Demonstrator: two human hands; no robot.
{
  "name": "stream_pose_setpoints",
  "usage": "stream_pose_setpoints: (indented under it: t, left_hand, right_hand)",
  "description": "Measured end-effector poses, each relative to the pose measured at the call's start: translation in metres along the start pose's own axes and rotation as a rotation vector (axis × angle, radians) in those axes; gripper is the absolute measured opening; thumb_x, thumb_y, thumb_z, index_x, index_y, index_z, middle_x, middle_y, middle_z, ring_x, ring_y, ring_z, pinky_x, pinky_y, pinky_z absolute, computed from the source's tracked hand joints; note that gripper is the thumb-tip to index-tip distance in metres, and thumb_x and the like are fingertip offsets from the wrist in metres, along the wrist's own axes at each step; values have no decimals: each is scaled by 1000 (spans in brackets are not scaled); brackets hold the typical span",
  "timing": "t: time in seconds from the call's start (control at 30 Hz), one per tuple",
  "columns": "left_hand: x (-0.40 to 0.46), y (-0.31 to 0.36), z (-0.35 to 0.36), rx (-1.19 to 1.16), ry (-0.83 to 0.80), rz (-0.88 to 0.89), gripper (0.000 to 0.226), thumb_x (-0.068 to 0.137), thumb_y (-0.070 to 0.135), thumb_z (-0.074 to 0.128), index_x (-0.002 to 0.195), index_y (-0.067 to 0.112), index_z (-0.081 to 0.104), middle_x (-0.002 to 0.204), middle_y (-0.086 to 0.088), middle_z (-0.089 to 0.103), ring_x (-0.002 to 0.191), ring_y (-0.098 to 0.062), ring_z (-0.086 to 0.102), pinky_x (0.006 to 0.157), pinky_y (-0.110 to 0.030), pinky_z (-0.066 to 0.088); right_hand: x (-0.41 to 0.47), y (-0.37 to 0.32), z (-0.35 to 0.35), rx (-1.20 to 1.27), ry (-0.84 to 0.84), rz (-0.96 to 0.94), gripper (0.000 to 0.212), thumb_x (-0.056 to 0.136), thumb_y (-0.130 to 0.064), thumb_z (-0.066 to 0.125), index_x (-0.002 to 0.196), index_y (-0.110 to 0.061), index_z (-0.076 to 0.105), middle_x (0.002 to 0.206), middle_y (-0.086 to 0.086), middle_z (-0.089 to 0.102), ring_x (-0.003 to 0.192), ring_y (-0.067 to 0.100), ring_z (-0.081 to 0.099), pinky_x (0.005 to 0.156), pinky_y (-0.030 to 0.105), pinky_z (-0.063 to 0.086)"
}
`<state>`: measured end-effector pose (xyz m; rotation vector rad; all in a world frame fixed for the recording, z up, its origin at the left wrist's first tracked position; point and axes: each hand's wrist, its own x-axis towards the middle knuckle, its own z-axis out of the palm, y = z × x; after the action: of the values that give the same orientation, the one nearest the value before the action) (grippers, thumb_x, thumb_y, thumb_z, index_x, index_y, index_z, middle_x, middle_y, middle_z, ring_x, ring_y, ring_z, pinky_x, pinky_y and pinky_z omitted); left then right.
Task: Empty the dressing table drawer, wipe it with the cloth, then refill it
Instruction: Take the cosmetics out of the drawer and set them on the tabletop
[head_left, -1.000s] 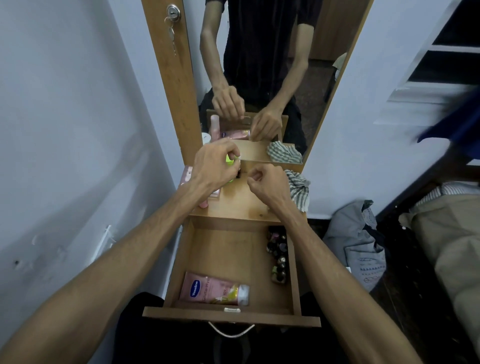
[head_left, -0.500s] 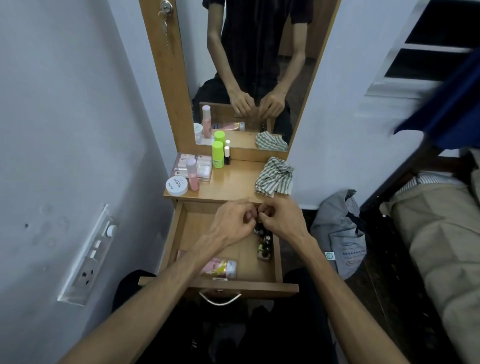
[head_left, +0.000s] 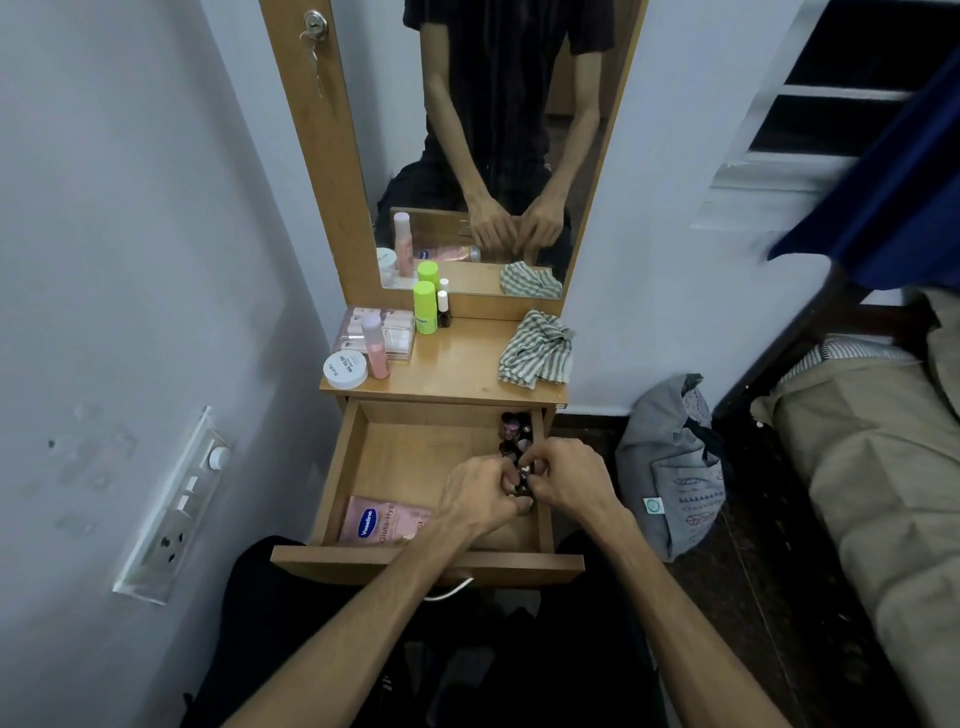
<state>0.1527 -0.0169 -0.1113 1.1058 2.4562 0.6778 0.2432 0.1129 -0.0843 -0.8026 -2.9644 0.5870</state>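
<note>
The wooden drawer (head_left: 410, 457) is pulled out below the dressing table top (head_left: 457, 364). A pink Vaseline tube (head_left: 382, 522) lies at its front left. Several small nail polish bottles (head_left: 514, 431) stand along its right side. My left hand (head_left: 480, 496) and my right hand (head_left: 569, 478) meet over the right side of the drawer, fingers closed around small bottles (head_left: 523, 475) there. A striped cloth (head_left: 535, 351) lies crumpled on the table top at the right.
On the table top at the left stand a green bottle (head_left: 426, 309), a small white-capped bottle (head_left: 443, 309), a pink bottle (head_left: 375, 345), a white jar (head_left: 345, 369) and a clear box (head_left: 397, 332). A mirror (head_left: 488, 156) rises behind. A grey bag (head_left: 670, 462) and a bed (head_left: 878, 467) are at the right.
Both hands came down from the table top into the drawer's right side and closed around small bottles. The green and small bottles now stand by the mirror.
</note>
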Motion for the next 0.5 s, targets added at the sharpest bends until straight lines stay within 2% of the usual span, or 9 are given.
stream_pose_setpoints:
  t: [0.17,0.3,0.5]
  left_hand:
    - [2,3,11,-33,31,-92,25,69,45,78,84,27,67,86,10,68,83,-16,64,72,-31,52]
    - [3,0,15,-36,33,-69,22,73,44,74,89,29,69,87,12,67,82,-12,62,69,-29,49]
    - [-5,-10,7,-10,41,-24,17,75,40,73,78,27,63,83,12,65,76,-12,59,67,-31,49]
  right_hand:
    - [3,4,5,-40,-50,-40,28,84,-24,69,108,-36,75,96,-8,70,91,15,67,73,27,46]
    - [5,7,7,-49,-49,-48,27,85,-27,70,110,-35,75,99,-8,70,93,15,66,74,27,44]
    - [4,8,10,-34,-67,-58,25,85,-29,72,109,-33,76,99,-8,69,93,14,65,74,25,41]
